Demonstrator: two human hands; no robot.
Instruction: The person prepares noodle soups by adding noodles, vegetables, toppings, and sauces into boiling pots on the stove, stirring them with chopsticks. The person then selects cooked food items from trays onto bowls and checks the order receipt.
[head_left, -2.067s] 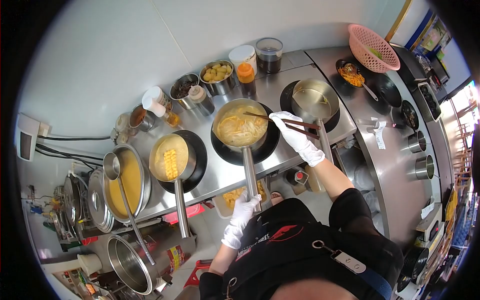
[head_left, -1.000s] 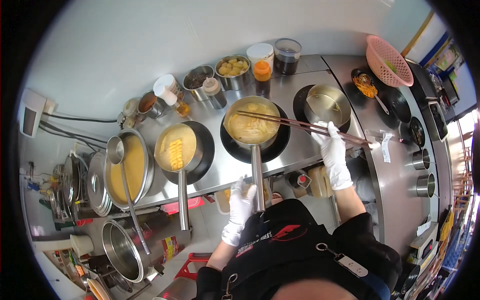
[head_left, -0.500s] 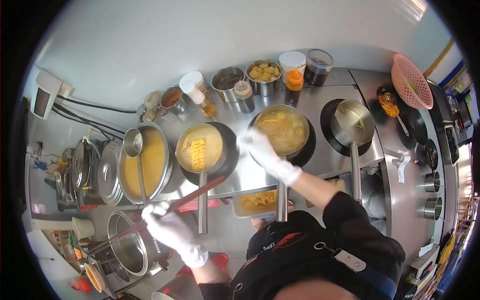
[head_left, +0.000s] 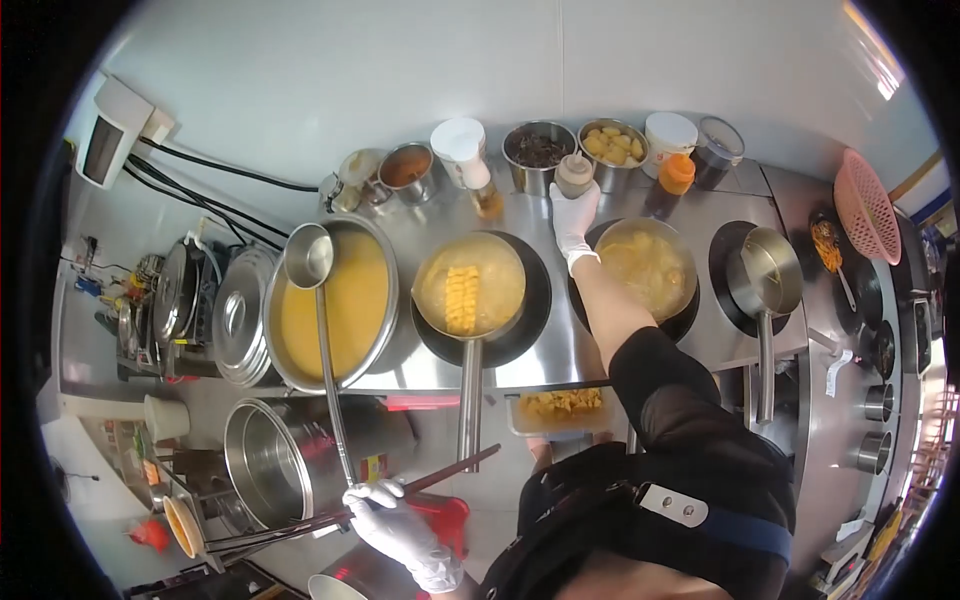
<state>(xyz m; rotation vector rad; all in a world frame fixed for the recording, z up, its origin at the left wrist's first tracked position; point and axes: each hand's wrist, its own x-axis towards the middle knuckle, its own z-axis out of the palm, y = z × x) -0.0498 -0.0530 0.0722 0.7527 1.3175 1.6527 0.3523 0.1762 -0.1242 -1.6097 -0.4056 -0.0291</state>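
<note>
My left hand [head_left: 395, 530], in a white glove, is closed around long dark chopsticks [head_left: 455, 468] held crosswise below the counter edge. A long-handled ladle [head_left: 328, 380] reaches from the large pot of yellow broth [head_left: 390, 265] down to this hand; I cannot tell whether the fingers grip it too. My gloved right hand [head_left: 574, 222] is wrapped round a squeeze bottle [head_left: 575, 176] with a pale top at the back of the counter. Below that arm, a saucepan [head_left: 645, 265] holds food in cloudy liquid. Left of it, another saucepan [head_left: 470, 285] holds a yellow ridged noodle block in bubbling liquid.
Along the back stand a tub of dark pieces [head_left: 540, 150], a tub of pale round pieces [head_left: 614, 147], an orange-capped bottle [head_left: 675, 178] and white-lidded tubs. A third saucepan [head_left: 765, 275] sits right. Saucepan handles jut past the counter edge. A deep steel pot [head_left: 270, 465] stands lower left.
My right hand has moved from over the middle saucepan to the back and taken hold of the squeeze bottle. The view has shifted, and my left hand with the chopsticks sits lower.
</note>
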